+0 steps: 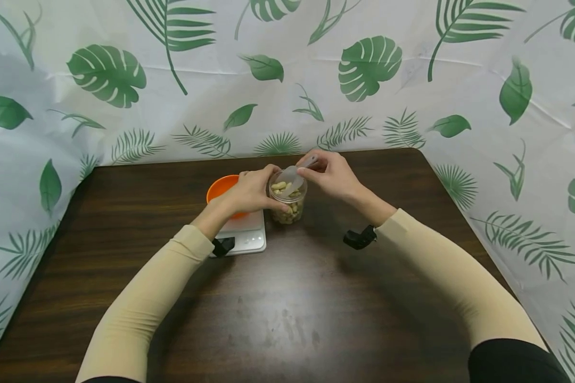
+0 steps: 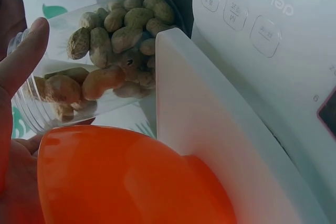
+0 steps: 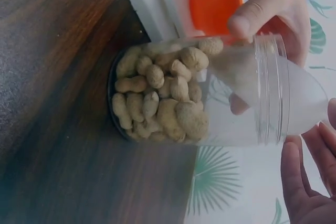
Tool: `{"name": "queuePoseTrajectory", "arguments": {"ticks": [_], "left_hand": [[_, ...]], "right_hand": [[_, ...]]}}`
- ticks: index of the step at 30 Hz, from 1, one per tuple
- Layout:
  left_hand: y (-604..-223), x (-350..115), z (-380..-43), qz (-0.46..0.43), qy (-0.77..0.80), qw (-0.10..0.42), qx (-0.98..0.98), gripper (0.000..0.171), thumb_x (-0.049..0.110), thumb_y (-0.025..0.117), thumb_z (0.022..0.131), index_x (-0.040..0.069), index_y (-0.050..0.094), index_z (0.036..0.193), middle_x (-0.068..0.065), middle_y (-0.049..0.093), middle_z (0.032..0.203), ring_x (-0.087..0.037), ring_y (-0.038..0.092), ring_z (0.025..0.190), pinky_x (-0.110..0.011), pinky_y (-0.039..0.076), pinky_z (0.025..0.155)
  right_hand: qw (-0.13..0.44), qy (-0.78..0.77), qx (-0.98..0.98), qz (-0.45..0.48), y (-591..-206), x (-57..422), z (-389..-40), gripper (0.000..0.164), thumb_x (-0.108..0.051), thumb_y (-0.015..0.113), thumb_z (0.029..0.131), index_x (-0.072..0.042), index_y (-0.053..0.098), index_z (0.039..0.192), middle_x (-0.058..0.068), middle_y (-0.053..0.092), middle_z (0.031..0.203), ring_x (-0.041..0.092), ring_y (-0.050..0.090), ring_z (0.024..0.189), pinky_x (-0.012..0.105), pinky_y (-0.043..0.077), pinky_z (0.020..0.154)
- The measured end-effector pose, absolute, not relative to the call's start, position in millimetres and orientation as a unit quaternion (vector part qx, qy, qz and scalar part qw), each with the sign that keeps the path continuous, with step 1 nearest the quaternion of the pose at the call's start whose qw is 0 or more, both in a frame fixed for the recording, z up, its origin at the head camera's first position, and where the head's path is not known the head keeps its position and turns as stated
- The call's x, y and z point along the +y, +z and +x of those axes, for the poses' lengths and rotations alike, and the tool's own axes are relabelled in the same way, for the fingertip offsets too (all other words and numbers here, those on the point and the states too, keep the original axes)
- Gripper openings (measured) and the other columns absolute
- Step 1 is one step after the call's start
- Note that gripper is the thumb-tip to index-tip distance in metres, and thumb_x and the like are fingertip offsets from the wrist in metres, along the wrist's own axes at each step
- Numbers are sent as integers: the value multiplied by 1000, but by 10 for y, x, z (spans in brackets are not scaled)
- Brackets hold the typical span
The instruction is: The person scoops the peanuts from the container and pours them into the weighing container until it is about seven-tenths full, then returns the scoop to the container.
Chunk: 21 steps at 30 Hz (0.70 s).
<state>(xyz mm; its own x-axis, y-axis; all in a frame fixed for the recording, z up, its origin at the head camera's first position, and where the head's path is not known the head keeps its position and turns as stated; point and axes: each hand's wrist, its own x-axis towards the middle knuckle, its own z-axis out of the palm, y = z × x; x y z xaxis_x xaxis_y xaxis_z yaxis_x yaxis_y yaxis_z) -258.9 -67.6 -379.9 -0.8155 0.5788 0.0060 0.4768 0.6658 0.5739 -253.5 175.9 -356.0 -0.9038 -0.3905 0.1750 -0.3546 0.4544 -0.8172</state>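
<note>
A clear plastic jar (image 1: 294, 206) of unshelled peanuts (image 3: 157, 98) stands upright on the table. My left hand (image 1: 251, 190) grips it near the rim, thumb on the near side and fingers round the back. Between its thumb and fingers, my right hand (image 1: 333, 174) pinches a translucent white plastic scoop (image 1: 289, 174), which dips through the jar's open mouth. In the right wrist view the scoop (image 3: 304, 98) reaches into the upper part of the jar, above most of the peanuts. Just left of the jar, under my left hand, an orange bowl (image 1: 220, 186) sits on a white scale (image 1: 249, 242).
The dark wooden table (image 1: 278, 308) extends toward me and to both sides. A white leaf-printed sheet (image 1: 306, 64) hangs behind it and along the sides. Buttons (image 2: 234, 13) and part of a dark display show on the scale in the left wrist view.
</note>
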Motion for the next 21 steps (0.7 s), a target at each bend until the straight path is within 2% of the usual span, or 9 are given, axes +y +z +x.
{"name": "queuePoseTrajectory", "arguments": {"ticks": [5,13,19,21], "left_hand": [[-3787,-677,-2584,288,281,90,911,92,49,88,79,7,44,147,-8,64,132,-29,58,121,-55,27,106],[-3792,-683,-2587,288,280,92,911,93,50,87,79,7,43,148,-9,62,132,-27,58,119,-55,27,105],[-3799,-677,-2596,289,281,92,911,93,51,87,80,6,43,148,-8,64,126,-26,59,113,-54,27,103],[-3796,-675,-2595,288,281,94,910,93,50,87,80,5,42,148,-7,64,122,-26,59,111,-54,27,102]], "right_hand": [[13,-487,847,-213,-3592,1810,-2526,19,-22,69,101,-8,73,113,9,71,109,31,69,99,41,53,78],[-65,-412,864,-283,-3648,1709,-2498,12,-17,74,97,-9,74,107,3,72,96,17,68,78,33,54,67],[-67,-356,857,-368,-3539,1669,-2536,13,-15,74,97,-7,71,107,3,71,89,18,62,67,34,49,60],[-61,-337,853,-394,-3486,1668,-2561,14,-14,74,97,-6,70,108,3,70,91,17,61,68,35,49,61]]}}
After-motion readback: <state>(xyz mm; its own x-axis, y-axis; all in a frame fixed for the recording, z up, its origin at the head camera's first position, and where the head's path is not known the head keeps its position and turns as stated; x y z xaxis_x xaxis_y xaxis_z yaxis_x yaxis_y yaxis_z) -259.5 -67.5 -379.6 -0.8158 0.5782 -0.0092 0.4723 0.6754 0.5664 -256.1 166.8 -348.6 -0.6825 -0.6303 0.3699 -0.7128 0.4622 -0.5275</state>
